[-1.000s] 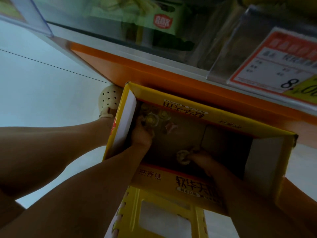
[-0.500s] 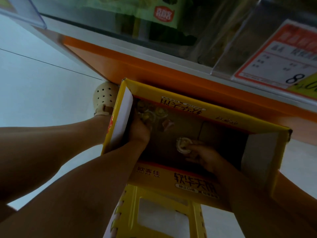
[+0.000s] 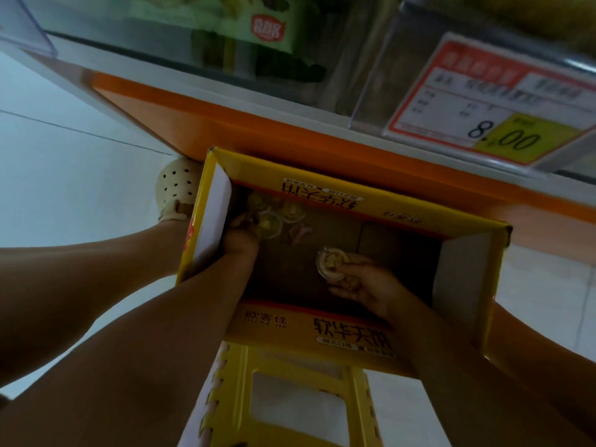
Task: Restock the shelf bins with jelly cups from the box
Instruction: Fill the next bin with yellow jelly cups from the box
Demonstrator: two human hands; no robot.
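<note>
In the head view, a yellow cardboard box (image 3: 274, 321) stands open-topped on a yellow plastic stool (image 3: 358, 411), its far wall close against the orange front edge of a shelf (image 3: 290, 127). Both forearms reach down into it.

The right hand (image 3: 367, 285) is over the middle of the box floor, nearer the near wall. Its fingers (image 3: 353, 260) are curled round a clear jelly cup (image 3: 332, 262) with yellow filling, which tilts its mouth toward the camera.

The left hand (image 3: 240, 243) is pushed into the far left corner of the box, against the white inner face of the left flap. It touches a cluster of cups (image 3: 272, 221) that lies along the far wall. Only the back of this hand shows, so whether its fingers have closed on a cup cannot be told.

A small pinkish piece (image 3: 300, 232) lies on the box floor just right of the cluster.

A red-bordered price tag (image 3: 490, 101) reading 8.00 hangs in a clear holder at the shelf's front edge, toward the right. A green packet (image 3: 267, 27) lies further back on the shelf. Left of the box, a cream perforated shoe (image 3: 177, 188) rests on the pale floor (image 3: 64, 156).
</note>
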